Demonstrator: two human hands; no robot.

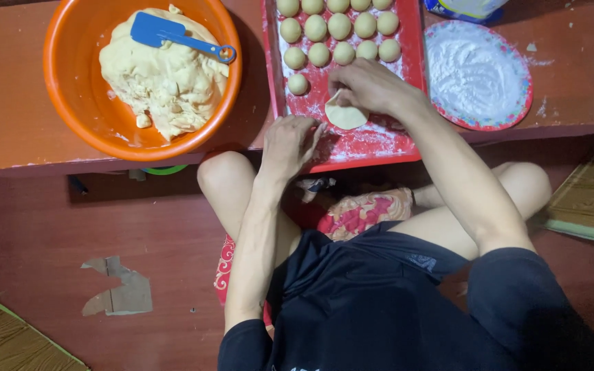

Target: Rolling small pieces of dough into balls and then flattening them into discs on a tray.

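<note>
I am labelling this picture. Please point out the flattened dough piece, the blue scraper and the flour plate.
flattened dough piece (346, 117), head view, its middle
blue scraper (151, 29), head view, its blade
flour plate (525, 103), head view, its rim
</note>
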